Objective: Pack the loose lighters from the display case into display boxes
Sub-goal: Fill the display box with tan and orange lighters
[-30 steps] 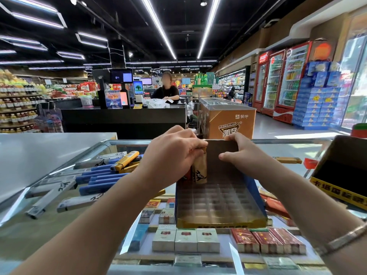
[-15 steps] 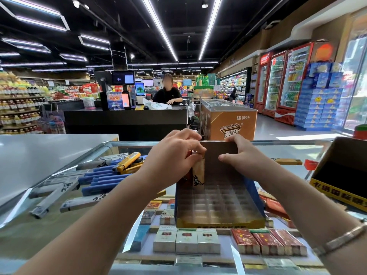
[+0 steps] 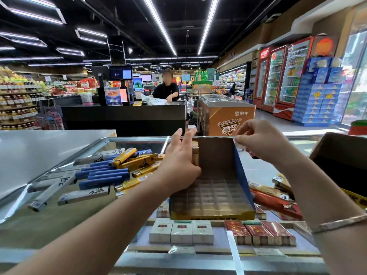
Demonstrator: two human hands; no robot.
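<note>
A display box (image 3: 212,215) with a gold front rim, blue side walls and a gridded clear insert stands on the glass display case (image 3: 137,138). A few gold lighters (image 3: 195,153) stand upright in its back left corner. My left hand (image 3: 179,163) lies with straight fingers against the box's left side and those lighters. My right hand (image 3: 264,141) is curled, thumb and forefinger pinching the box's back right corner. Loose lighters lie piled on the glass to the left: blue ones (image 3: 103,175), gold ones (image 3: 127,159) and grey ones (image 3: 83,195).
Cigarette packs (image 3: 180,231) and red cartons (image 3: 258,233) lie under the glass in front of the box. An open cardboard box (image 3: 341,165) stands at the right. Beyond are a black checkout counter (image 3: 123,118) with a person (image 3: 166,90) behind it and a freezer chest (image 3: 226,116).
My left hand has let go of the lighters and straightened its fingers along the box's left side. My right hand has slid from the back wall to the back right corner.
</note>
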